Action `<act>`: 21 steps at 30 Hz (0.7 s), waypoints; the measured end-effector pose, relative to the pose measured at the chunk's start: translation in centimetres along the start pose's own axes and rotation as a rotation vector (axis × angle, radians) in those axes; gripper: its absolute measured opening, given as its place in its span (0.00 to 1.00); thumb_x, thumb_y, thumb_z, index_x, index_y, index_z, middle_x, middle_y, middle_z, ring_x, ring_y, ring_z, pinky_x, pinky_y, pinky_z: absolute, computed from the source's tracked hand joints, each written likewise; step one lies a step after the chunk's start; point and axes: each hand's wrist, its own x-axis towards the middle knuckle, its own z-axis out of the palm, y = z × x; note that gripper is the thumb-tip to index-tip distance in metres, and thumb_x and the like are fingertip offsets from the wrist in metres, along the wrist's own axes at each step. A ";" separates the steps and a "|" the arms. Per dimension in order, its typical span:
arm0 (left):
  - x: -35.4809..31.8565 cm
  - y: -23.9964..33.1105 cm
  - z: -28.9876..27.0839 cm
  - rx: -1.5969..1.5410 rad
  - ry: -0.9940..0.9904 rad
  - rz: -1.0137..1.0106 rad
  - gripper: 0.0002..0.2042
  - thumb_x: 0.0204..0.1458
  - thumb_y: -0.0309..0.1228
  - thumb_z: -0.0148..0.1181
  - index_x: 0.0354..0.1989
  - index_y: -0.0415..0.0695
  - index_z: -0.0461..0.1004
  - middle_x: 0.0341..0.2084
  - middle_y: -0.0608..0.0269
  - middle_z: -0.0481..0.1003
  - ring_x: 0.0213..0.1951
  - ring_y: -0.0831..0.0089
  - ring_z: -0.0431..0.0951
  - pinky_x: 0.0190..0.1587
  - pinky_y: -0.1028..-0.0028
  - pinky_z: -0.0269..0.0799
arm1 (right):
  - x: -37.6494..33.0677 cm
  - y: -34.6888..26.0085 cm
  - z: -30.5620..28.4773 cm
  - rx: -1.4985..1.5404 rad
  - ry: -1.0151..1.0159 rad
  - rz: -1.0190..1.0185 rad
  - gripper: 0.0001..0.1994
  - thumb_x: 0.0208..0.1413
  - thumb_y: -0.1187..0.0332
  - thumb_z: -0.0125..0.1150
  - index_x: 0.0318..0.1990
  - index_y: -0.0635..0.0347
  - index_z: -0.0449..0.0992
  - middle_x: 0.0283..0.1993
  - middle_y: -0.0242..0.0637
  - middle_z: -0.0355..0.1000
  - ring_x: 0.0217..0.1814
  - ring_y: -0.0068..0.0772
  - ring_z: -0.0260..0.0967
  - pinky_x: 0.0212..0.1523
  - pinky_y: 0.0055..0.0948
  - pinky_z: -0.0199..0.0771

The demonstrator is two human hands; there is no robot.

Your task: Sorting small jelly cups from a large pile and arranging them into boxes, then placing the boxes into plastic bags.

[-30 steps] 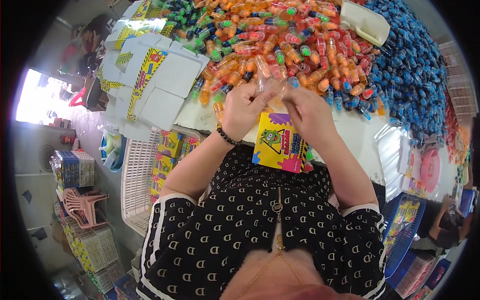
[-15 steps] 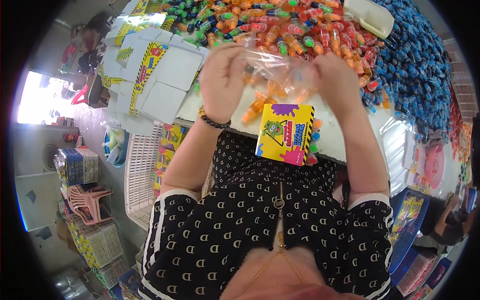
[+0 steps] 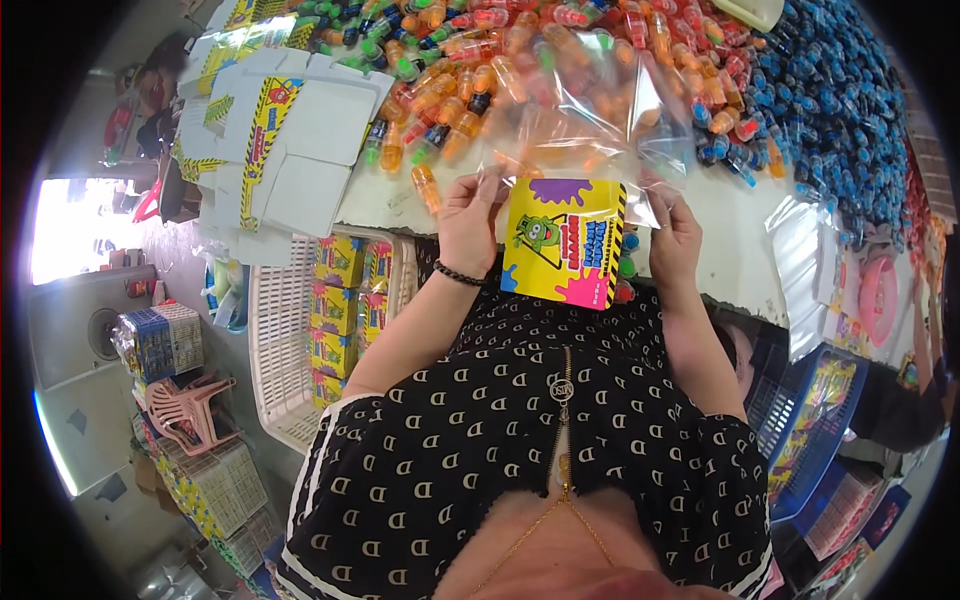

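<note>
A clear plastic bag (image 3: 585, 135) is spread between my two hands, beyond a yellow printed box (image 3: 565, 245) near the table's front edge. My left hand (image 3: 468, 222) pinches the bag's near edge by the box's upper left corner. At the upper right corner my right hand (image 3: 676, 238) pinches the other side of that edge. The film reaches the top of the box; I cannot tell whether it is around it. Several small capped bottles (image 3: 628, 266) show along the box's right side. A loose orange bottle (image 3: 426, 188) lies left of my left hand.
Orange, red and green bottles (image 3: 450, 100) are heaped at the back, blue ones (image 3: 830, 120) at the right. Flat cartons (image 3: 310, 150) are stacked on the left. A white basket (image 3: 275, 340) of yellow boxes stands below them. Clear film (image 3: 800, 270) lies at the right edge.
Both hands have come down toward me with the clear bag, from above the bottles to the box's top corners. The bag, crumpled before, is now spread wide.
</note>
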 end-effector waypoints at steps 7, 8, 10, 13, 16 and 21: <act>0.6 -1.9 -1.4 0.506 -0.085 0.264 0.07 0.58 0.27 0.58 0.41 0.36 0.75 0.36 0.62 0.78 0.37 0.80 0.76 0.40 0.82 0.72 | -2.4 1.8 0.2 -0.272 0.074 -0.094 0.12 0.63 0.76 0.50 0.51 0.69 0.73 0.56 0.44 0.71 0.60 0.32 0.66 0.60 0.29 0.63; 0.9 -1.9 -1.3 0.528 -0.064 0.243 0.07 0.58 0.26 0.58 0.41 0.36 0.75 0.35 0.63 0.78 0.36 0.81 0.76 0.40 0.82 0.72 | -2.4 1.8 0.2 -0.271 0.073 -0.091 0.12 0.63 0.76 0.50 0.51 0.69 0.73 0.56 0.44 0.71 0.60 0.32 0.66 0.60 0.29 0.63; 1.2 -1.8 -1.2 0.573 -0.023 0.201 0.06 0.58 0.25 0.57 0.40 0.35 0.74 0.33 0.65 0.77 0.34 0.82 0.74 0.39 0.81 0.71 | -2.1 1.5 0.3 -0.268 0.096 -0.133 0.12 0.62 0.77 0.51 0.51 0.70 0.73 0.56 0.44 0.71 0.59 0.33 0.67 0.60 0.29 0.63; 0.7 -1.5 -0.9 0.839 -0.091 0.338 0.06 0.57 0.25 0.57 0.40 0.36 0.74 0.32 0.61 0.78 0.33 0.78 0.76 0.39 0.78 0.71 | -2.1 2.3 -0.2 -0.336 0.107 -0.133 0.12 0.61 0.77 0.52 0.51 0.68 0.73 0.54 0.44 0.72 0.58 0.35 0.68 0.59 0.29 0.65; 1.9 -2.2 -2.9 1.051 -0.185 0.419 0.05 0.56 0.24 0.57 0.39 0.38 0.74 0.32 0.57 0.78 0.33 0.71 0.78 0.38 0.75 0.72 | -2.4 3.6 -0.7 -0.468 0.079 -0.094 0.12 0.59 0.77 0.53 0.50 0.65 0.74 0.52 0.46 0.73 0.56 0.40 0.71 0.57 0.30 0.69; 2.9 -1.8 -2.7 1.308 -0.336 0.617 0.04 0.54 0.23 0.56 0.37 0.39 0.73 0.32 0.49 0.77 0.32 0.57 0.78 0.36 0.69 0.73 | -2.2 3.6 -0.9 -0.647 0.022 -0.001 0.13 0.56 0.81 0.51 0.48 0.66 0.73 0.48 0.42 0.74 0.50 0.38 0.72 0.51 0.28 0.70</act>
